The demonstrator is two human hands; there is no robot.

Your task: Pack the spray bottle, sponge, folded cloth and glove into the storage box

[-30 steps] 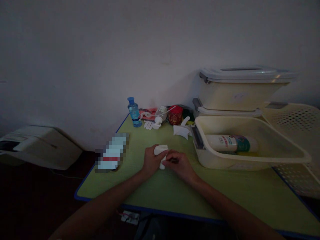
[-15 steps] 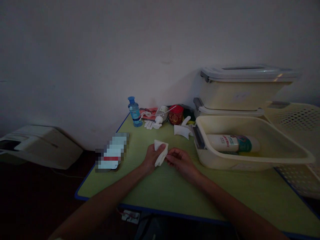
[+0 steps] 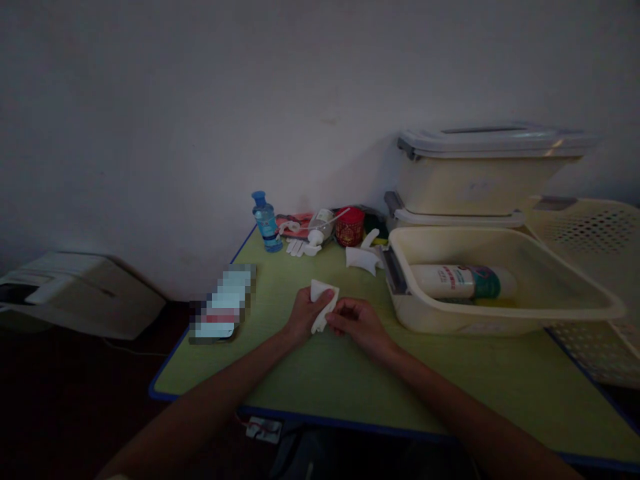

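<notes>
My left hand and my right hand meet over the middle of the green table. Both are closed on a small white folded cloth or tissue, which sticks up between them. The left hand holds its upper part with the fingers curled round it. The right hand pinches its lower right edge. Both wrists rest low, close to the tabletop.
An open cream tub holds a lying white bottle. Lidded tubs are stacked behind it, with a perforated basket at right. At the wall stand a blue bottle, a red jar, white gloves and a white piece.
The white cloth has been turned and opened up a little between my hands, from a rolled bundle to a flatter folded piece. Both hands stay in nearly the same place.
</notes>
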